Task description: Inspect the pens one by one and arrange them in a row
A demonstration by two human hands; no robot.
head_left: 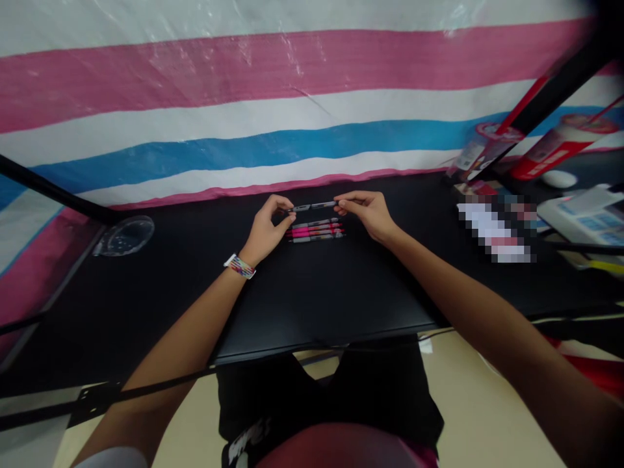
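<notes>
Between my two hands a dark pen [314, 206] lies level, pinched at both ends. My left hand [270, 224] has its thumb and fingers closed on the left end. At the other end, the fingertips of my right hand [365, 211] grip the pen. Just in front of it, a row of several pens [316, 231] with pink and grey parts rests side by side on the black table [322, 292]. The left fingers are close to the left ends of that row. Whether the held pen touches the tabletop, I cannot tell.
A clear round plastic lid [127, 235] is at the far left. Back right stand a drink cup with a red straw [487, 146] and a red and white cup [560, 146], near a white mouse [559, 179] and some papers. Striped sheeting [273, 156] hangs behind the table.
</notes>
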